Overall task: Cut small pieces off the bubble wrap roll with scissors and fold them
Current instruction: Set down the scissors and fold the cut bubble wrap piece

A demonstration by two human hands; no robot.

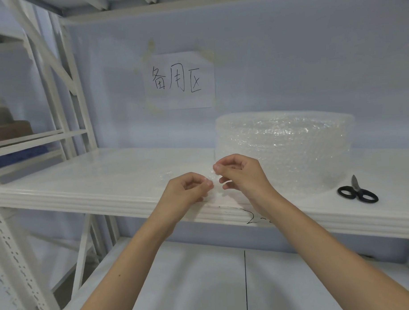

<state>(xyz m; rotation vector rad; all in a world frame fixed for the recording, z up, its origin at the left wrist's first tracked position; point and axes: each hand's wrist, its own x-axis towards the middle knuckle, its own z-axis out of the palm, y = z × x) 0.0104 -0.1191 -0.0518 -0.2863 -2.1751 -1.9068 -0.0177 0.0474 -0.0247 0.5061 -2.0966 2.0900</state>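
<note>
A large clear bubble wrap roll (pixel 284 149) stands on end on the white shelf (pixel 84 182), right of centre. In front of it, near the shelf's front edge, my left hand (pixel 186 190) and my right hand (pixel 241 174) both pinch a small clear bubble wrap piece (pixel 215 187) between fingertips. The piece is see-through and its outline is hard to make out. Black-handled scissors (pixel 357 191) lie flat on the shelf to the right of the roll, with their blades shut and pointing away.
A paper sign (pixel 180 80) with handwritten characters is taped to the back wall. White rack uprights (pixel 64 90) rise at the left, with cardboard boxes (pixel 10 129) behind them. A lower shelf (pixel 203 282) lies beneath my forearms.
</note>
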